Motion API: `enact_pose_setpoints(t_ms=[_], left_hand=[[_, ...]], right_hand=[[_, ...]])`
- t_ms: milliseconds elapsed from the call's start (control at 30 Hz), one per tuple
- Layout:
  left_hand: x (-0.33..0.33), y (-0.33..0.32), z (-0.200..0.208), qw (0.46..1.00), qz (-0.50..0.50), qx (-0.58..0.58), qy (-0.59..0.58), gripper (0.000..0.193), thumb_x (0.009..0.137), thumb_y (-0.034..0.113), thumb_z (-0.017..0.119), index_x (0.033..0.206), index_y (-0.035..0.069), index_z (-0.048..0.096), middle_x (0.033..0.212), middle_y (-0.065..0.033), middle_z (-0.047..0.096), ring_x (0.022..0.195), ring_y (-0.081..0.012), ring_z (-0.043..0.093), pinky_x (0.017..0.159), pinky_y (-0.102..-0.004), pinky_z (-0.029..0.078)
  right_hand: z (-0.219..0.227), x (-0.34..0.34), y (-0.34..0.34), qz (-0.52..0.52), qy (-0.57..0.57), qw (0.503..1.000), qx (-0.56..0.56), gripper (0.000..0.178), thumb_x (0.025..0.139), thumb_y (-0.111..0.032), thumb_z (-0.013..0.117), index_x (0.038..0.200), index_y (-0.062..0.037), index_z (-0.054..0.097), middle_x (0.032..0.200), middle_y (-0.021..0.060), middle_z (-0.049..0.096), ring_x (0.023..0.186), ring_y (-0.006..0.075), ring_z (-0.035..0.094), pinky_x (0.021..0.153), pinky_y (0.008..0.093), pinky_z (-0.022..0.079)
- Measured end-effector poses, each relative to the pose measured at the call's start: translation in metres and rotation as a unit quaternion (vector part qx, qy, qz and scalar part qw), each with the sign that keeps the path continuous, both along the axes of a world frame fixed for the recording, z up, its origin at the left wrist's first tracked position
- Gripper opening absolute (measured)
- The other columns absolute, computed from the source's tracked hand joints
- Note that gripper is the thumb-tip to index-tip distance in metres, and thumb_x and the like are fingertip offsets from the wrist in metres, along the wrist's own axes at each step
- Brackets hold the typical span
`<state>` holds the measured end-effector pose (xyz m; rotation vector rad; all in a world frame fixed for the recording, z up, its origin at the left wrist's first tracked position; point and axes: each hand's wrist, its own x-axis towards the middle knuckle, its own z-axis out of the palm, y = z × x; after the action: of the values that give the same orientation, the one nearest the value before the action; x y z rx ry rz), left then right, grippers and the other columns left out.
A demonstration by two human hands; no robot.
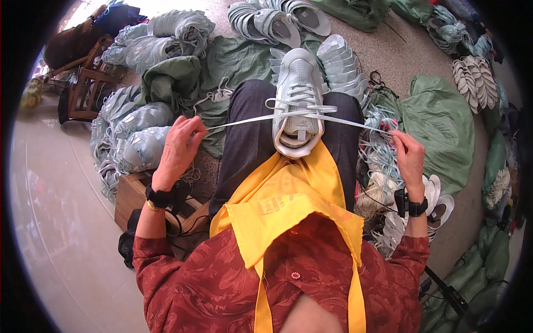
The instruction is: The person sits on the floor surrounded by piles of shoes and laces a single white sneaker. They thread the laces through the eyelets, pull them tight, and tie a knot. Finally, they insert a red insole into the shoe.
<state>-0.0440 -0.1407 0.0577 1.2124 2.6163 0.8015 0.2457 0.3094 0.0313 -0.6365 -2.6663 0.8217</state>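
A pale grey sneaker (298,69) rests between my knees, its toe pointing away from me and its heel opening toward me. Its shoelace (244,120) is crossed at the top of the tongue, with a loop standing out on either side. My left hand (184,139) pinches one lace end, drawn out to the left. The other end stretches right into the closed fingers of my right hand (410,152). Both lengths look taut, and the hands are spread wide apart at about the same height.
Stacks of pale shoe uppers (136,147) lie at the left, with more uppers (266,22) beyond the sneaker. A bundle of loose laces (380,133) sits by my right knee, beside a green sack (438,130). A wooden stool (89,89) stands far left; a wooden box (130,200) is nearer.
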Motion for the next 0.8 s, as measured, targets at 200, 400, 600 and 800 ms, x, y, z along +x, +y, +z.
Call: enact_pose_setpoints(t_ms=[200,400,600,800], left_hand=[[-0.008,-0.021,0.006,0.999,0.031,-0.03,-0.015,0.008,0.089,0.002,0.067,0.091,0.0,0.059,0.081,-0.0101,0.057,0.078,-0.0253,0.057,0.07,-0.0367,0.046],[-0.008,-0.025,0.024,0.996,0.053,-0.069,-0.037,0.009,0.087,-0.001,0.066,0.092,0.001,0.059,0.082,-0.0122,0.059,0.083,-0.0296,0.058,0.074,-0.0396,0.047],[-0.008,-0.017,0.039,0.997,0.007,-0.069,0.025,0.01,0.086,-0.002,0.065,0.092,0.001,0.057,0.083,-0.0122,0.056,0.084,-0.0307,0.056,0.075,-0.0402,0.046],[-0.04,0.036,0.087,0.992,-0.108,-0.039,0.053,0.008,0.083,-0.003,0.063,0.084,-0.001,0.056,0.078,-0.0107,0.051,0.067,-0.0265,0.05,0.061,-0.0351,0.04]], right_hand=[[-0.003,0.006,0.006,-0.004,-0.021,1.0,-0.007,0.019,0.096,-0.005,0.064,0.11,0.0001,0.075,0.083,0.0131,0.074,0.072,0.0221,0.07,0.068,0.0342,0.052],[-0.011,0.006,0.011,-0.002,-0.057,0.998,-0.029,0.019,0.098,-0.01,0.064,0.11,-0.0006,0.076,0.08,0.0088,0.075,0.064,0.0137,0.065,0.06,0.0299,0.05],[-0.003,-0.001,0.011,0.007,-0.142,0.979,-0.149,0.017,0.097,-0.014,0.066,0.094,0.0021,0.072,0.069,0.0074,0.07,0.055,0.0112,0.063,0.053,0.0287,0.049],[0.042,-0.059,0.025,0.123,-0.249,0.917,-0.286,0.02,0.102,-0.017,0.063,0.096,-0.0003,0.073,0.072,0.0027,0.069,0.056,0.0075,0.062,0.053,0.0235,0.05]])
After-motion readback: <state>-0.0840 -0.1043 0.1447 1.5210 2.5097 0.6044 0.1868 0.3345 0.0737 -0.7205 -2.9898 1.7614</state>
